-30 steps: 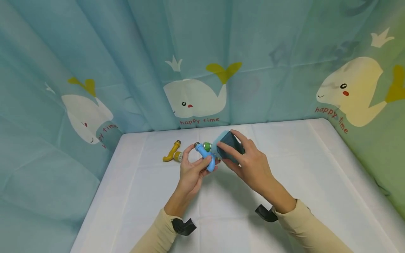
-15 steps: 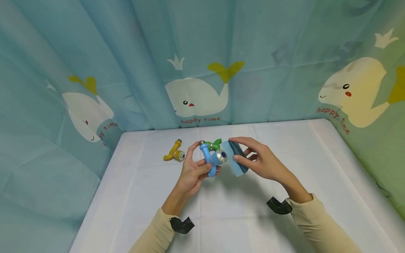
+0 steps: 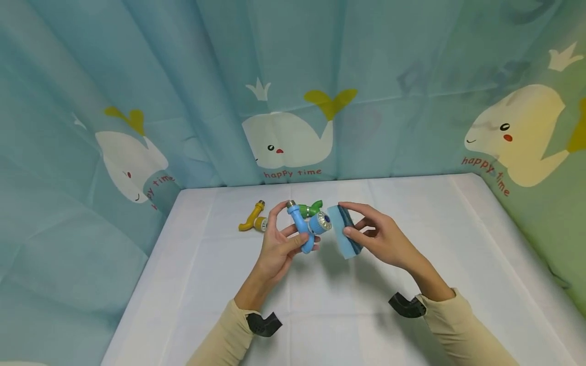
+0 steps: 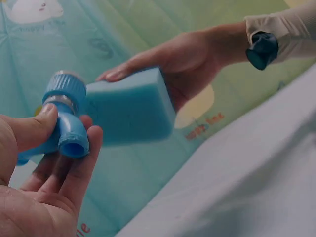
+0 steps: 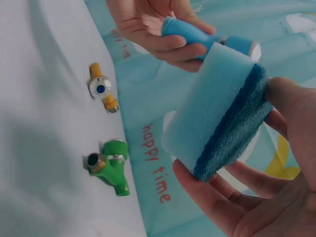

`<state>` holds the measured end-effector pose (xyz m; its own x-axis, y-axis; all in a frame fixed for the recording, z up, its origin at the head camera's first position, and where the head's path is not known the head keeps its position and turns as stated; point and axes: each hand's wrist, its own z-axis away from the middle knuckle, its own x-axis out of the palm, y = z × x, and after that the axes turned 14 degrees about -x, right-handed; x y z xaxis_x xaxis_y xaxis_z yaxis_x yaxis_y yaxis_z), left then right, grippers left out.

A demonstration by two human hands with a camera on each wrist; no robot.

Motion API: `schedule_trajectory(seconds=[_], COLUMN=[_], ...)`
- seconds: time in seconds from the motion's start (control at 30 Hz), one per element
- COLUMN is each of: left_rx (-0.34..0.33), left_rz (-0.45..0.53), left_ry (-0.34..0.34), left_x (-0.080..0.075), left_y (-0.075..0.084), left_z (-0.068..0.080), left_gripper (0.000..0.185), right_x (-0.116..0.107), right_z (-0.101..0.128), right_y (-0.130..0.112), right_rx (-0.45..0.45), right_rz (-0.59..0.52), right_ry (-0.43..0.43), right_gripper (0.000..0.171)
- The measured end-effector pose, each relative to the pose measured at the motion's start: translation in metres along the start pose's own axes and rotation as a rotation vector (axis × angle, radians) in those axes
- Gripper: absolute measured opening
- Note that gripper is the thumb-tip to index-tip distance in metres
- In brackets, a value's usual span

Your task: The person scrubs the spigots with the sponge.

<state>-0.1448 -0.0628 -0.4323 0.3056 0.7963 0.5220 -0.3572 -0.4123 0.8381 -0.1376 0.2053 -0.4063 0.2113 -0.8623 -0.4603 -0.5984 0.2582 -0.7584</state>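
Observation:
My left hand (image 3: 276, 251) grips a light blue plastic tap (image 3: 301, 223) above the table, thumb across its body. The tap's ribbed knob with a silver face points right, toward the sponge; its open spout shows in the left wrist view (image 4: 74, 146). My right hand (image 3: 384, 236) pinches a blue sponge (image 3: 343, 231) by its edges, between thumb and fingertips. A dark blue scouring layer (image 5: 234, 123) backs the sponge's pale foam, which faces the tap. In the head view a narrow gap parts sponge and knob.
On the white-covered table (image 3: 220, 295) a yellow tap (image 3: 252, 217) lies left of my left hand. Behind the blue tap is a green tap (image 3: 312, 209), partly hidden. A blue-green curtain (image 3: 210, 101) with whale prints stands along the table's back.
The right hand has drawn the sponge back to the right, away from the blue tap, and turned it. The tap's knob and the green tap behind have come into view.

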Motion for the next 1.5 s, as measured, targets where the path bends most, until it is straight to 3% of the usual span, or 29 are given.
schedule_trajectory(seconds=[0.2, 0.4, 0.63, 0.7, 0.8, 0.9, 1.13, 1.27, 1.5], left_rx=[0.014, -0.033, -0.029, -0.03, -0.04, -0.068, -0.13, -0.178, -0.24], left_rz=[0.028, 0.087, 0.069, 0.057, 0.051, 0.071, 0.139, 0.167, 0.279], left_ry=[0.012, 0.028, 0.06, 0.085, 0.115, 0.101, 0.063, 0.034, -0.073], left_x=[-0.002, -0.001, -0.002, -0.004, -0.006, -0.009, -0.011, -0.012, -0.013], left_y=[-0.001, -0.002, -0.004, -0.005, -0.007, -0.006, -0.003, -0.005, -0.011], left_z=[0.001, -0.001, -0.002, -0.002, -0.002, -0.001, 0.001, 0.001, 0.001], left_gripper=[0.077, 0.033, 0.019, 0.021, 0.041, 0.054, 0.044, 0.048, 0.046], right_x=[-0.005, -0.008, -0.007, -0.006, -0.005, -0.005, -0.006, -0.005, 0.001], right_z=[0.003, 0.009, 0.015, 0.016, 0.018, 0.018, 0.02, 0.021, 0.018], right_y=[-0.002, -0.001, 0.001, 0.002, 0.003, 0.004, 0.007, 0.009, 0.007], right_rx=[-0.002, -0.008, -0.014, -0.017, -0.019, -0.022, -0.026, -0.029, -0.068], right_rz=[0.066, 0.111, 0.119, 0.115, 0.118, 0.124, 0.141, 0.156, 0.143], right_ry=[0.048, 0.055, 0.065, 0.064, 0.062, 0.061, 0.059, 0.054, 0.036], right_gripper=[0.058, 0.058, 0.058, 0.058, 0.058, 0.058, 0.059, 0.06, 0.06])
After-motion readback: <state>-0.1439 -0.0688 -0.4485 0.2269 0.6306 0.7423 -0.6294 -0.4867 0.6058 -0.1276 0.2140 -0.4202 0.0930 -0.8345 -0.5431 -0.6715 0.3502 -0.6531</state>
